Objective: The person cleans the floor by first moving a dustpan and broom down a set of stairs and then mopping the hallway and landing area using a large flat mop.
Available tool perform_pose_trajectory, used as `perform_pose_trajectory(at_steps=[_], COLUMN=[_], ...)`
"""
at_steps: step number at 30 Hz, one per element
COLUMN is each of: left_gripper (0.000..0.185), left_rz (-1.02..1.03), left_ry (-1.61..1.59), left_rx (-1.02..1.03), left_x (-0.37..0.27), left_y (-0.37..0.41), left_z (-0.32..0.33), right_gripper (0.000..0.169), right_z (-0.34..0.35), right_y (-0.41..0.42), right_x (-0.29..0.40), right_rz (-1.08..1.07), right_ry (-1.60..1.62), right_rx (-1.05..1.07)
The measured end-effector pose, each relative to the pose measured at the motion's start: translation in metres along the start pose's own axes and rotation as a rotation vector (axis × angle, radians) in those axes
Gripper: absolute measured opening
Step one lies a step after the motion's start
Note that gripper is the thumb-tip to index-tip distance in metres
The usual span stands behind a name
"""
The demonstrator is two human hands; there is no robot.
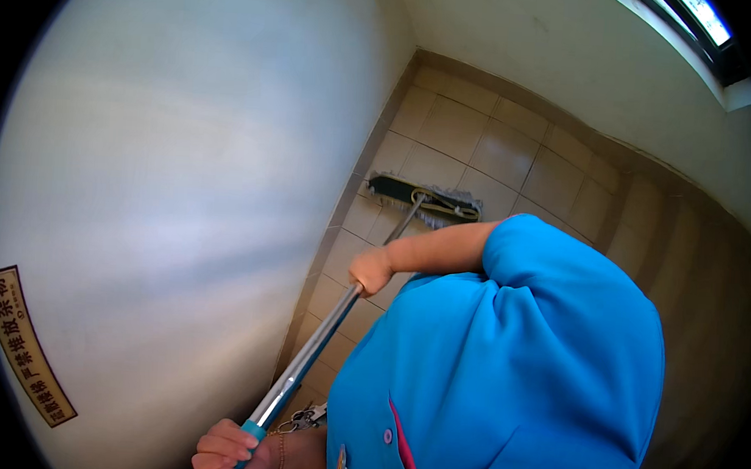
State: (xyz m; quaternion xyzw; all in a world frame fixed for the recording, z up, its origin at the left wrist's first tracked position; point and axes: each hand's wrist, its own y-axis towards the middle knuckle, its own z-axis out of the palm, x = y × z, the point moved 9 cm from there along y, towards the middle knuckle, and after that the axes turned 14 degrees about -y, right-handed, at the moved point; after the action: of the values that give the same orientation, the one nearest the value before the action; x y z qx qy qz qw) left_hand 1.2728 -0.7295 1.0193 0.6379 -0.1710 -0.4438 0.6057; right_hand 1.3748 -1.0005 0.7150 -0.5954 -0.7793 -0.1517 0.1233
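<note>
A flat dust mop with a green-topped head (390, 188) and grey fringe lies on the tiled floor beside the wall's base. Its metal handle (312, 346) runs slantwise down to the lower left. My right hand (371, 270) is wrapped around the middle of the handle. Near the upper end, my left hand (230, 450) holds the teal grip (253, 429); a beaded bracelet circles that wrist. My blue uniform shirt (502, 368) hides part of the floor.
A pale wall (182, 160) rises close on my left, bearing a sign with writing (31, 347). Brown skirting tiles (381, 120) border the beige tile floor (454, 127). A window (698, 28) sits high at the right. Some metal keys (305, 417) show beside my left forearm.
</note>
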Motion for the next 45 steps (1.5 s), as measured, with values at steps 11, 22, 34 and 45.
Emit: perform_pose_trajectory(at_steps=[11,22,34,45], left_gripper=[0.013,0.012,0.005,0.023], left_rz=[-0.147,-0.425,-0.481,-0.235], left_ry=[-0.228,0.059,0.149,0.651], left_rx=[-0.209,0.409,-0.038,-0.229], left_x=[0.122,0.243,0.050,-0.178], left_y=[-0.011,-0.126,-0.139,-0.197], left_z=[0.047,0.164,-0.037,-0.107], right_gripper=[0.014,0.038,0.030,0.024], right_z=[-0.136,-0.061,0.077,0.247], right_y=[-0.099,-0.190,-0.014,0.080], right_x=[-0.147,-0.279,-0.067,0.254], right_rz=[0.405,0.827,0.310,-0.381], right_ry=[-0.206,-0.255,-0.223,0.052], right_rx=[-0.224,-0.245,-0.090,0.339])
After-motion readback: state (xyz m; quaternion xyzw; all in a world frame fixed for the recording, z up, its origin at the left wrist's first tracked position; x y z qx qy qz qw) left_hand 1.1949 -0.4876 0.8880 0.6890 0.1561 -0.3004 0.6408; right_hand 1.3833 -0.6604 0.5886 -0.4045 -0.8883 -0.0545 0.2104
